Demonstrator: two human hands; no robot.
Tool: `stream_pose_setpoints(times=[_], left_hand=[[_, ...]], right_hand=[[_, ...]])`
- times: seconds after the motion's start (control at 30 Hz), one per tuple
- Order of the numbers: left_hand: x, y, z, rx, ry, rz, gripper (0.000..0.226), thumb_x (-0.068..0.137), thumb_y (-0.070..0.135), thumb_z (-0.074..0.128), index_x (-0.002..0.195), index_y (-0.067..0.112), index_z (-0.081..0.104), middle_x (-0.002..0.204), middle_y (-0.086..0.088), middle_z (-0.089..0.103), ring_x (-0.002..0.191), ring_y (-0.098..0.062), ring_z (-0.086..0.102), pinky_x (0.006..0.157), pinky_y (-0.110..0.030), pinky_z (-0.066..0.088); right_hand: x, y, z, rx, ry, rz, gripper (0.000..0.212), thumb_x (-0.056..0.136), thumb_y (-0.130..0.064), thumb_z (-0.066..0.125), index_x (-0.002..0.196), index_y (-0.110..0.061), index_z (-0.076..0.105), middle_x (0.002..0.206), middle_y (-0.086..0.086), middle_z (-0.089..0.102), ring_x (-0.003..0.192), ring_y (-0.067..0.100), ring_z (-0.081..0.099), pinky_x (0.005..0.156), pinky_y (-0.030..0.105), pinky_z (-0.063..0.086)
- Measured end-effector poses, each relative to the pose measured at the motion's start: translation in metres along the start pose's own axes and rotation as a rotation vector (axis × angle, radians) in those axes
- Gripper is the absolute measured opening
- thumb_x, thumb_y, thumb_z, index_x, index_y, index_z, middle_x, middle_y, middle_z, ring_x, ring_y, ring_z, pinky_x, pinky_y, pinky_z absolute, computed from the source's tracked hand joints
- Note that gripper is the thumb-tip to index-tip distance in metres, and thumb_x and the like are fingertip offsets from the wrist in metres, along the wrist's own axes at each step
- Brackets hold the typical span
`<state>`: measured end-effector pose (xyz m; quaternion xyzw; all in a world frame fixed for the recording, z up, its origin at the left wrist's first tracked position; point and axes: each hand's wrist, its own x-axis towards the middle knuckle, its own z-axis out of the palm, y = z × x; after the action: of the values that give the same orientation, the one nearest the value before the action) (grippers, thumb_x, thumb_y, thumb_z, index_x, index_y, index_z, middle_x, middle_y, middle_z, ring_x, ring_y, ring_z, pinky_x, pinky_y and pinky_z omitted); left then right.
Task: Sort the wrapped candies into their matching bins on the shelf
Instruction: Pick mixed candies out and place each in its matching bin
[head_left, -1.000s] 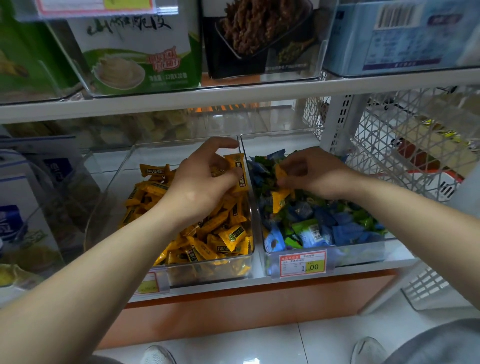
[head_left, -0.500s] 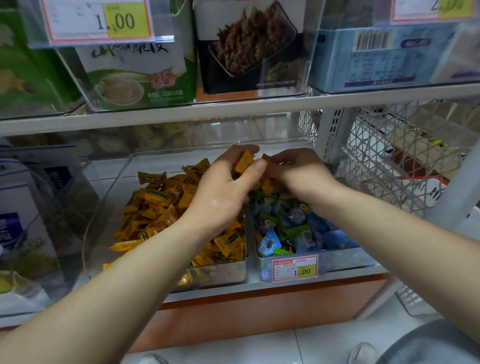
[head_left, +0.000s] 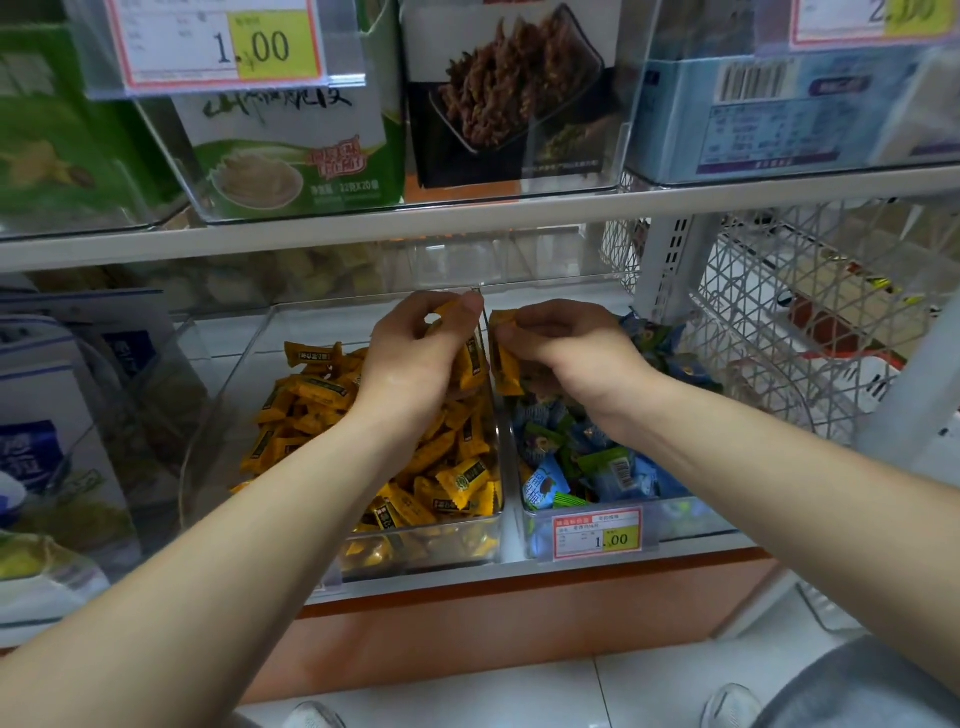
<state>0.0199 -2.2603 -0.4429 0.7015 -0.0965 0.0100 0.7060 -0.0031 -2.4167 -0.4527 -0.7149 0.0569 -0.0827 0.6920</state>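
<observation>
**Both hands on yellow candies at the divide between two bins**

Shelf (head_left: 311, 236): white, with two clear bins side by side on the lower level.

Left bin (head_left: 223, 395): holds a heap of yellow candies (head_left: 311, 395), piled from the near wall up toward the far right.

Right bin (head_left: 691, 514): holds blue and green candies (head_left: 571, 467). A price tag (head_left: 597, 532) is on its near wall.

My left hand (head_left: 415, 358): above the far right part of the left bin, fingers curled. Thumb and forefinger pinch a yellow wrapper (head_left: 448, 313) at the top. More yellow wrappers show under the palm. I cannot tell if they are in the grip or lying on the heap.

My right hand (head_left: 576, 348): above the far left part of the right bin, fingers curled in and closed on a yellow candy (head_left: 505, 364). The piece hangs at the left of the hand, over the blue and green pile and just beside the wall between the bins.

The two hands are near each other, apart, with the walls between them.
</observation>
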Motion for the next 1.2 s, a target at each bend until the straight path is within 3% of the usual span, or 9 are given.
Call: stream_pose_setpoints(times=[0.1,0.33,0.43,0.6,0.77,0.87,0.97,1.1,1.2], left_hand=[[-0.002,0.000,0.001,-0.018,-0.022,-0.015,0.010,0.092,0.043,0.065,0.093,0.035,0.071,0.100,0.007,0.066,0.090,-0.015,0.068,0.056,-0.026,0.058],[0.001,-0.001,-0.002,0.138,-0.086,0.063,0.025,0.087,0.042,0.071,0.110,0.032,0.065,0.095,0.009,0.072,0.084,-0.007,0.070,0.062,-0.023,0.057],[0.009,-0.001,-0.015,0.285,-0.104,0.107,0.040,0.079,0.039,0.080,0.115,0.034,0.064,0.104,0.010,0.070,0.092,-0.005,0.067,0.078,-0.021,0.054],[0.023,-0.005,-0.047,0.721,-0.081,0.254,0.057,0.078,0.046,0.078,0.129,0.039,0.052,0.108,0.020,0.061,0.094,0.002,0.062,0.069,-0.010,0.046],[0.029,-0.009,-0.056,1.196,-0.131,0.191,0.092,0.075,0.065,0.069,0.152,0.034,0.027,0.156,-0.002,0.033,0.142,-0.030,0.029,0.111,-0.048,0.035],[0.022,-0.003,-0.045,1.092,-0.125,0.337,0.071,0.080,0.062,0.065,0.143,0.037,0.043,0.144,0.004,0.046,0.133,-0.022,0.042,0.101,-0.036,0.039],[0.010,-0.001,-0.027,0.902,-0.298,0.264,0.056,0.079,0.059,0.066,0.129,0.038,0.052,0.109,0.018,0.065,0.102,-0.008,0.062,0.087,-0.030,0.052],[0.001,-0.013,-0.014,0.969,-0.491,0.147,0.065,0.083,0.057,0.068,0.137,0.028,0.047,0.107,0.007,0.065,0.097,-0.014,0.063,0.086,-0.038,0.056],[0.000,-0.017,-0.017,0.934,-0.497,0.152,0.069,0.084,0.059,0.065,0.141,0.028,0.042,0.097,0.017,0.063,0.092,-0.004,0.062,0.083,-0.031,0.056]], right_hand=[[0.000,-0.003,0.003,0.084,-0.039,-0.015,0.010,0.085,-0.018,0.076,0.090,-0.015,0.068,0.086,0.004,0.073,0.074,0.017,0.071,0.064,0.030,0.056],[-0.001,-0.004,0.008,0.204,-0.116,-0.056,0.007,0.086,-0.002,0.071,0.088,-0.009,0.070,0.081,0.009,0.074,0.075,0.020,0.073,0.067,0.028,0.058],[0.002,-0.003,0.001,0.150,-0.181,-0.049,0.016,0.086,0.001,0.069,0.095,-0.012,0.071,0.087,0.008,0.077,0.082,0.021,0.075,0.068,0.026,0.059],[0.008,0.007,-0.021,-0.431,-0.246,-0.117,0.007,0.090,-0.019,0.070,0.093,-0.014,0.073,0.078,0.002,0.076,0.071,0.012,0.071,0.066,0.022,0.054],[0.008,0.016,-0.035,-1.110,-0.474,-0.011,0.022,0.085,-0.045,0.070,0.092,-0.024,0.074,0.085,-0.007,0.072,0.079,0.010,0.066,0.070,0.029,0.053],[0.002,0.019,-0.035,-1.255,-0.680,0.110,0.039,0.082,-0.055,0.070,0.106,-0.023,0.071,0.095,-0.002,0.071,0.086,0.014,0.066,0.077,0.035,0.055],[-0.002,0.023,-0.034,-1.277,-0.726,0.095,0.036,0.085,-0.038,0.074,0.116,-0.023,0.066,0.096,-0.002,0.071,0.082,0.011,0.065,0.068,0.025,0.051],[0.002,0.005,-0.046,-1.130,-0.549,-0.039,0.024,0.082,-0.026,0.076,0.104,-0.030,0.067,0.078,-0.008,0.065,0.058,-0.003,0.056,0.049,0.014,0.040],[0.007,-0.010,-0.068,-1.101,-0.296,-0.109,0.025,0.083,-0.021,0.072,0.103,-0.035,0.066,0.088,-0.009,0.064,0.078,0.009,0.061,0.062,0.020,0.049]])
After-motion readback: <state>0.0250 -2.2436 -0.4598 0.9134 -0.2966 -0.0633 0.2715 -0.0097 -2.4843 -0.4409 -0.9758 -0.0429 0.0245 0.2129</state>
